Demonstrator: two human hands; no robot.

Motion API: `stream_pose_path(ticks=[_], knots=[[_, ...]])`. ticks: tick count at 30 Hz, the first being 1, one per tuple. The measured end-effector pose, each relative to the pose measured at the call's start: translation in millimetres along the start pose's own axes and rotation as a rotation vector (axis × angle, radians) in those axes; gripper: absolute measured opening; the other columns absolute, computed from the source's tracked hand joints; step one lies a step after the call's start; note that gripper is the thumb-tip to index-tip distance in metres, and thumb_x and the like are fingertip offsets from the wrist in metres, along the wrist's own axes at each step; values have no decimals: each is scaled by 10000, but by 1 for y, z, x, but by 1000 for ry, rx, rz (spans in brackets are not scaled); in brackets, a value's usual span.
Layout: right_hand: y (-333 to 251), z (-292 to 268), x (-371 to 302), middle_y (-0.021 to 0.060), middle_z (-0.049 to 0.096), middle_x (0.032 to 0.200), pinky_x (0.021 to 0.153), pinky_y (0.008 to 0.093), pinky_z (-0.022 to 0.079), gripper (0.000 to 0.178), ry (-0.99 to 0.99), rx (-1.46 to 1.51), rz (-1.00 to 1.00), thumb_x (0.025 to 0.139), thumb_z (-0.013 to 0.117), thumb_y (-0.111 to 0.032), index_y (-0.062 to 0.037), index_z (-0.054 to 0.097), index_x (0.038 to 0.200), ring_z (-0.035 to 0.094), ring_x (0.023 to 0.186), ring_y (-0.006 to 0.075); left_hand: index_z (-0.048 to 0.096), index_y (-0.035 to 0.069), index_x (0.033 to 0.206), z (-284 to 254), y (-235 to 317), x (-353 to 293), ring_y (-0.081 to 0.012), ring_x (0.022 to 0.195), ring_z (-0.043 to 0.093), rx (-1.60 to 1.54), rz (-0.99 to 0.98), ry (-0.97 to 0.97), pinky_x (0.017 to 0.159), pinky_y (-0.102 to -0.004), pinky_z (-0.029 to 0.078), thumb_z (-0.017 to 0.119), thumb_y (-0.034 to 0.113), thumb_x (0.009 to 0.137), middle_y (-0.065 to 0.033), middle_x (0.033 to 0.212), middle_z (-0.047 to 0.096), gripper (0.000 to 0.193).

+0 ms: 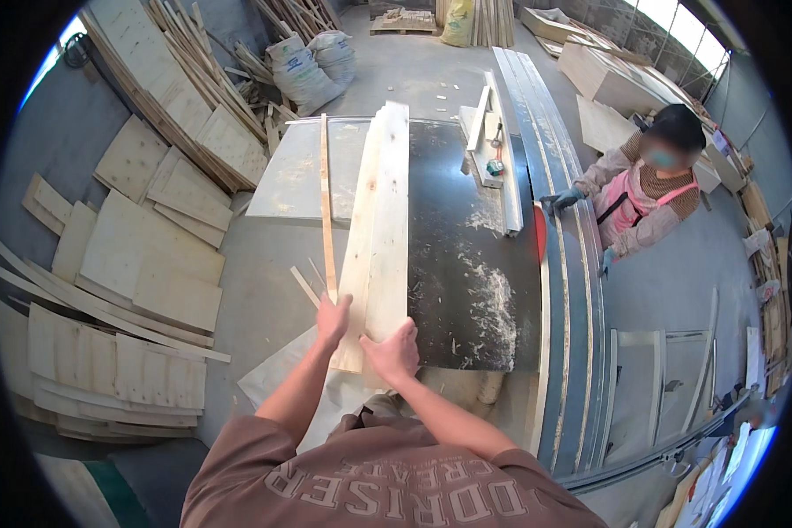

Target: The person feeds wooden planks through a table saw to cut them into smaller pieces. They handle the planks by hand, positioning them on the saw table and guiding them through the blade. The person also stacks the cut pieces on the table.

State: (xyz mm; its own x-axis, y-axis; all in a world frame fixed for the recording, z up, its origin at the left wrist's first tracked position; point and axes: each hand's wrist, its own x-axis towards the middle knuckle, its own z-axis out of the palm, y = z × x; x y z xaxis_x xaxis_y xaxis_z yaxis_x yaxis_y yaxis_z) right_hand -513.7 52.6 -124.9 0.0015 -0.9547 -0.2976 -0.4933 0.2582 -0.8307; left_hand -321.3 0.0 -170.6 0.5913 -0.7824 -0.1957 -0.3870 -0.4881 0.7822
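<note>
Long pale wooden boards (387, 220) lie side by side in front of me, running away along the left edge of a dark saw table top (471, 264). My right hand (393, 352) is closed around their near end at the right edge. To their left is a narrow, browner wooden strip (327, 202), and its near end meets my left hand (333, 319). That hand is closed around the strip's end, close to the boards' left edge; its fingertips are partly hidden. Sawdust (493, 308) covers part of the dark top.
A co-worker (647, 185) in gloves and a pink apron stands right of the long sliding table (572, 290). A red guard (539, 233) stands beside it. A fence (493, 150) with a tape measure (495, 166) lies on the top. Plywood sheets (141, 255) lean at left.
</note>
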Motion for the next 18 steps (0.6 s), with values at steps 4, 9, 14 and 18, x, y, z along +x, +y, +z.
stream_pose_path(ticks=[4,9,14,18], knots=[[-2,70,8,273,478,1412,1042,509,522,916,-57,-289,1,762,900,-465,51,388,1320,514,1380,411,603,-104,1300,-7,-24,-6,-423,1158,697,-8,36,-105,1001,-458,526,710,404,914,-322,1218,709,647],[-25,80,29,311,468,1433,1078,520,516,916,-182,-273,86,806,863,-432,98,359,1358,533,1348,447,603,-129,1340,-13,7,-16,-423,1166,701,40,101,-189,1012,-454,526,711,401,914,-338,1229,709,688],[-50,112,23,281,495,1373,1041,525,536,891,-78,-319,82,799,866,-417,89,366,1335,554,1311,417,664,-154,1283,-20,-37,30,-367,1120,736,-143,43,-263,995,-420,547,739,374,894,-323,1179,741,660],[-42,127,32,256,514,1327,993,529,548,885,57,-365,122,763,893,-437,65,386,1287,565,1277,391,649,-148,1323,-30,-21,27,-374,1129,732,-4,66,-320,1004,-420,545,744,368,894,-320,1179,740,678]])
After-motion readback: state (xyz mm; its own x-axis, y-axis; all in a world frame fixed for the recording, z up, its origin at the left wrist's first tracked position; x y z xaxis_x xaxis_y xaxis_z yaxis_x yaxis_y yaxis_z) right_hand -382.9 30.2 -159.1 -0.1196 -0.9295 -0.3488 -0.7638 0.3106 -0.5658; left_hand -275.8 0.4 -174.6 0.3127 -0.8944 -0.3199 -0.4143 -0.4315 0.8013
